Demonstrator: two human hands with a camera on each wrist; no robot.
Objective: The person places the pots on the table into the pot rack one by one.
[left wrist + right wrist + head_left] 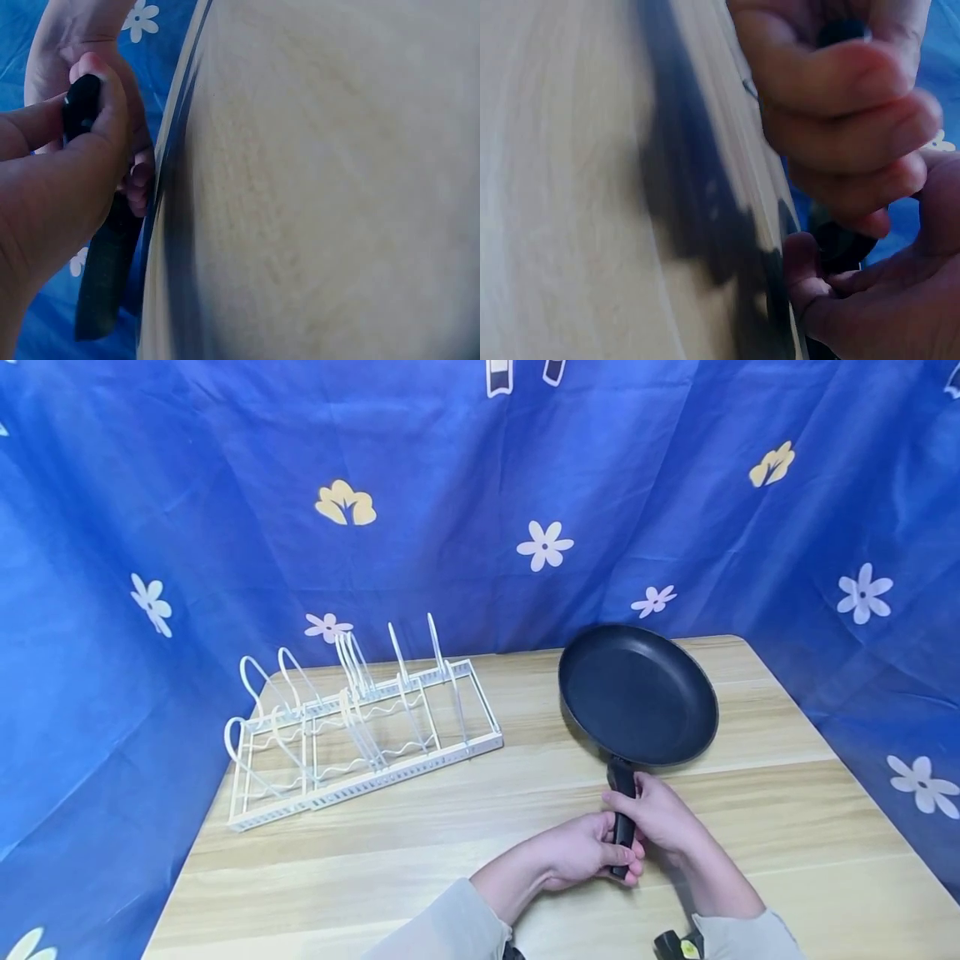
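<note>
A black frying pan (pixel 637 697) is held above the right half of the table, its inside facing up and its handle toward me. My left hand (pixel 585 856) grips the end of the black handle (pixel 622 828), thumb on top and fingers beneath. Higher up the same handle, close to the pan, my right hand (pixel 663 814) holds it from the right side. In the left wrist view the handle's tip shows between the thumb and fingers of my left hand (pixel 67 172). The right wrist view shows my left hand's curled fingers (pixel 840 112) beside my right hand (pixel 885 307).
A white wire rack (pixel 405 764) with upright loops stands on the left side of the wooden table (pixel 420 877). Behind and beside the table hangs a blue curtain (pixel 450 527) with flower prints. A small black object (pixel 675 945) lies near my right sleeve.
</note>
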